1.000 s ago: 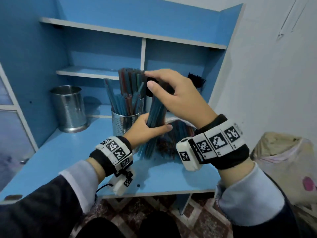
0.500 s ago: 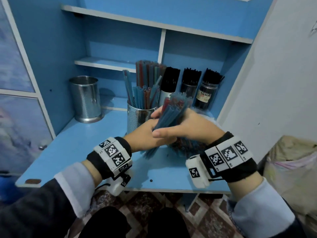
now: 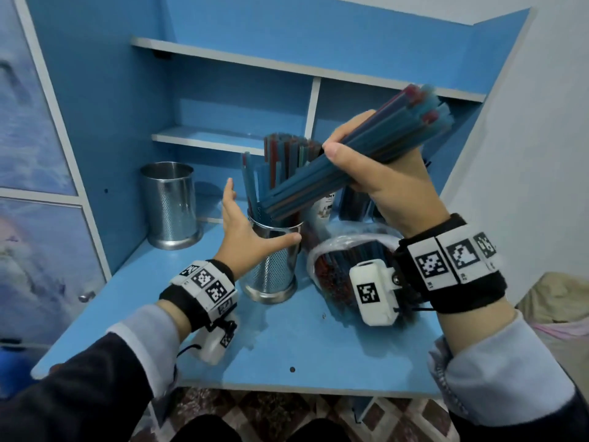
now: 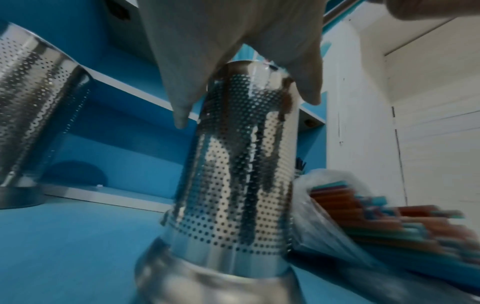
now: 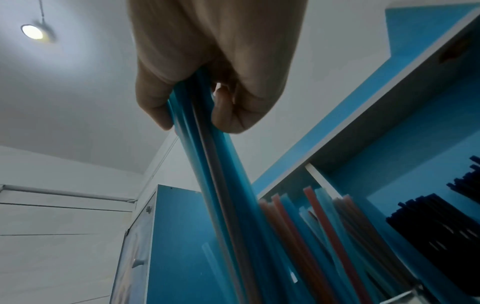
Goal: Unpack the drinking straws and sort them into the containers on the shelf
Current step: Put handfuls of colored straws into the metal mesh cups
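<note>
My right hand (image 3: 345,140) grips a bundle of blue and red straws (image 3: 382,135), tilted, its lower end over the perforated metal cup (image 3: 274,272) that holds several straws. The left hand (image 3: 255,224) is spread at the cup's rim, thumb across the front, fingers straight up on the left side. In the left wrist view that hand (image 4: 207,51) lies against the top of the cup (image 4: 241,164). The right wrist view has the fingers (image 5: 233,115) curled round the bundle (image 5: 223,185). An opened plastic bag of straws (image 3: 331,269) lies right of the cup.
An empty perforated metal cup (image 3: 170,202) stands at the back left of the blue desk (image 3: 287,346). Behind my right hand are a white jar (image 3: 322,208) and holders of black straws (image 5: 441,226). Shelf boards run above. The desk's front edge is near my wrists.
My right hand has lifted the bundle up and to the right out of the left hand. The left hand let go and moved to the metal cup's rim.
</note>
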The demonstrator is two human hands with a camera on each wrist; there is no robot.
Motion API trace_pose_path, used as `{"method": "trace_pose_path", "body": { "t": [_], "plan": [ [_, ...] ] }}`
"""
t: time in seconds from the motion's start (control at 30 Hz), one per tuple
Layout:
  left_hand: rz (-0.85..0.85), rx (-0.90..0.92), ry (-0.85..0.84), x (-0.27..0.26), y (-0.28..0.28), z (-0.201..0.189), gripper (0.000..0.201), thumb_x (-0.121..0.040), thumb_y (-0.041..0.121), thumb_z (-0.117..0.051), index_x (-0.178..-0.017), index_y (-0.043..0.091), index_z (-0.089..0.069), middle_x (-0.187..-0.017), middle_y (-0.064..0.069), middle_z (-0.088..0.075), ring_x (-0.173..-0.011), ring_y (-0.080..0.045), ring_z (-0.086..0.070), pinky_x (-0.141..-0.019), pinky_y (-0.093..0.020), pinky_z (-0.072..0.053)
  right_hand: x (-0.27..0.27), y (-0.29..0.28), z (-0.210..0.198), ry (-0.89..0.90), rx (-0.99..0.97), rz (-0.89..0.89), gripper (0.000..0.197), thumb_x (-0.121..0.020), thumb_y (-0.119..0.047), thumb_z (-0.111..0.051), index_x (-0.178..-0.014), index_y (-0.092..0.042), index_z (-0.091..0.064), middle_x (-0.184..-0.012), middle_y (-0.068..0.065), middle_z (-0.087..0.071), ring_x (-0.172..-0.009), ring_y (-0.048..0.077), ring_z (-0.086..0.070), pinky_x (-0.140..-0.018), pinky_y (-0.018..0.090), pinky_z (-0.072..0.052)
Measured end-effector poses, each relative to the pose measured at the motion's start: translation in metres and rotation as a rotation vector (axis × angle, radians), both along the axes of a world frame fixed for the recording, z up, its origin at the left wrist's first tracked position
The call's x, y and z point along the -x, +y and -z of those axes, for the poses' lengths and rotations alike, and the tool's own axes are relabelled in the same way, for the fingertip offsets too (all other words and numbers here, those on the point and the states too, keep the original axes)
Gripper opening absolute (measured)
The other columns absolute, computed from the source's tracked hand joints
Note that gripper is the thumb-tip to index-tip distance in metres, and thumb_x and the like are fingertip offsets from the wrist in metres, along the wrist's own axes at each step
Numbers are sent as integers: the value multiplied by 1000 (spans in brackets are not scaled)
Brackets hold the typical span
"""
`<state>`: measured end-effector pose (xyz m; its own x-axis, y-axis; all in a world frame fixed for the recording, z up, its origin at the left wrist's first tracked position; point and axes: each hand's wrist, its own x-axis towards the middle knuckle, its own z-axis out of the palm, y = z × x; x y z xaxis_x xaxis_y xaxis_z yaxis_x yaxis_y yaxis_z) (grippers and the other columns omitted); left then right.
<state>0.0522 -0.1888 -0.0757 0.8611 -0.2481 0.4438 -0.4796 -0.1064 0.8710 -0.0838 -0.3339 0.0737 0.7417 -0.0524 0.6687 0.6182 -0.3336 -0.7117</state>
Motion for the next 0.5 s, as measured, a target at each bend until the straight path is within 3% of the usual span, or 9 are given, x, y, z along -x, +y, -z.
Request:
{"method": "trace_pose_path", "body": {
  "t": [0.07, 0.13, 0.2, 0.3, 0.37, 0.43, 0.5],
  "plan": [
    [159, -10, 91, -11, 3, -1, 135, -55, 40, -92, -153, 24, 0, -155, 0, -30, -138, -6, -36, -118, -30, -28, -8, 3, -2, 11, 2, 17, 15, -87, -10, -71, -79, -22, -67, -82, -10, -67, -80, 5, -64, -68, 19, -50],
    [208, -45, 87, -18, 5, 2, 107, -62, 24, -92, -145, 17, -25, -128, 9, -56, -107, 9, -60, -96, -13, -47, -21, 5, -1, 35, 8, 55, 13, -86, -10, -73, -78, -19, -68, -78, -12, -69, -78, 3, -66, -70, 17, -50],
    [184, -89, 38, -20, 6, 3, 85, -64, 24, -92, -132, 22, -41, -115, 19, -58, -94, 22, -57, -77, 2, -42, -36, 6, 2, 92, 19, 137, 13, -83, -13, -75, -75, -21, -69, -74, -13, -70, -75, 1, -67, -67, 14, -51],
    [165, -102, 34, -21, 6, 2, 84, -63, 28, -92, -132, 25, -44, -119, 19, -59, -99, 24, -52, -77, 4, -38, -61, 5, 11, 220, 63, 235, 8, -79, -19, -77, -75, -17, -70, -76, -8, -71, -75, 2, -68, -69, 17, -55],
    [158, -95, 27, -21, 6, 2, 86, -63, 28, -92, -134, 23, -44, -120, 18, -59, -100, 24, -52, -77, 4, -38, -78, 6, 22, 285, 162, 307, 14, -75, -28, -77, -79, -18, -68, -83, -3, -70, -89, 12, -65, -79, 27, -53],
    [158, -101, 23, -21, 6, 3, 88, -63, 29, -92, -136, 22, -43, -121, 16, -59, -101, 23, -52, -77, 4, -38, -90, 7, 35, 363, 354, 499, 43, -67, -50, -77, -97, -25, -61, -102, -1, -56, -106, 19, -46, -90, 32, -41],
    [162, -107, 36, -22, 6, 4, 91, -63, 31, -92, -138, 22, -42, -124, 14, -59, -105, 20, -52, -79, 2, -39, -91, 8, 45, 330, 480, 616, 61, -59, -67, -75, -100, -31, -49, -101, -12, -38, -100, 14, -26, -86, 32, -30]
  ]
}}
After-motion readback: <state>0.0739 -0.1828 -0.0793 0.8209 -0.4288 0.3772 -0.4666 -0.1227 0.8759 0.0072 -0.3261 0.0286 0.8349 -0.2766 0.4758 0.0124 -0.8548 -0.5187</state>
